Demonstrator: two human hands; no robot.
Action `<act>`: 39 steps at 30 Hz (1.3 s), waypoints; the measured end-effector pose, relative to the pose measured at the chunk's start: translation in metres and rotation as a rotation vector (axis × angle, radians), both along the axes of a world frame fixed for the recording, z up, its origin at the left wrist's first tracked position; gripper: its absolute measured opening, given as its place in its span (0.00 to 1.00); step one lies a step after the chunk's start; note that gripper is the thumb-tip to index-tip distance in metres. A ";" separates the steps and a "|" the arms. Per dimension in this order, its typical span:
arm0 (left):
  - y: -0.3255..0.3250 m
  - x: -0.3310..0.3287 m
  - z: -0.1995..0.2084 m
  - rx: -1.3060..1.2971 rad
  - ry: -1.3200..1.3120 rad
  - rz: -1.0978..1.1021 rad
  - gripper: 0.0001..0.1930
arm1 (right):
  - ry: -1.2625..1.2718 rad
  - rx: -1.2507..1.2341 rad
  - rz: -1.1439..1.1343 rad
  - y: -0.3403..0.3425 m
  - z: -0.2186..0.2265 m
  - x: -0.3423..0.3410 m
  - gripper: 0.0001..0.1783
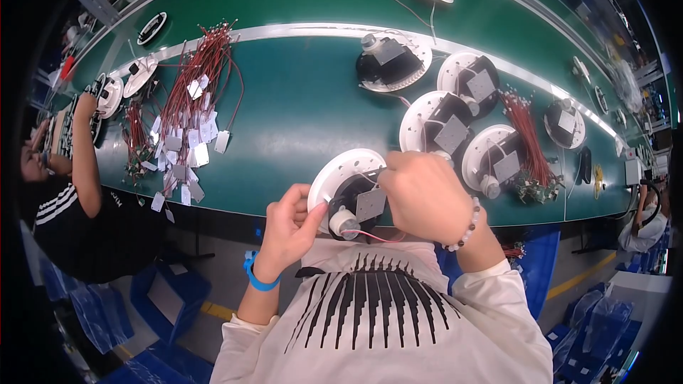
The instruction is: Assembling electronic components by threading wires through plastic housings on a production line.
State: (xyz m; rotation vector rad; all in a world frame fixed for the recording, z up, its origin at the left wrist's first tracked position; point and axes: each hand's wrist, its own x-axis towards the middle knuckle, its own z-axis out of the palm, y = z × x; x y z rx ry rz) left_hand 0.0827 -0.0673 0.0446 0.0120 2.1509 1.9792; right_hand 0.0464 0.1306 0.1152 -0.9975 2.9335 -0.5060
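A round white housing (pixel 334 170) with a black centre part, a grey metal plate and a small motor-like cylinder is tilted at the table's near edge. My left hand (pixel 290 226) grips its left rim, thumb on the face and fingers behind. My right hand (pixel 427 195) is closed at the housing's right side, knuckles up. Its fingertips are hidden, so what they pinch cannot be seen. A pinkish wire (pixel 373 237) loops from the cylinder toward the space under my right hand.
More white housings (pixel 418 122) crowd the right of the green table (pixel 284 99). A bundle of red wires with metal plates (pixel 203 110) lies left, another red wire bundle (pixel 524 128) right. A co-worker's arm (pixel 87 163) reaches over the left end. Blue bins (pixel 167 299) stand below.
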 end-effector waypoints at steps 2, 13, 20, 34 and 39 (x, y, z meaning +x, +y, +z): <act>0.000 0.000 0.001 -0.015 0.010 -0.006 0.07 | 0.026 0.033 -0.009 -0.002 0.003 0.000 0.01; -0.002 0.000 -0.001 -0.027 0.023 -0.064 0.07 | 0.105 -0.188 -0.073 -0.014 -0.029 -0.016 0.01; 0.001 -0.004 0.001 -0.028 0.038 -0.079 0.08 | 0.108 -0.542 -0.122 -0.012 -0.054 -0.015 0.03; -0.002 -0.065 -0.026 -0.367 0.582 -0.055 0.11 | 0.063 -0.491 -0.195 -0.018 -0.063 -0.029 0.06; 0.010 -0.082 -0.045 0.000 0.424 -0.264 0.16 | 0.078 -0.427 -0.162 -0.023 -0.064 -0.035 0.05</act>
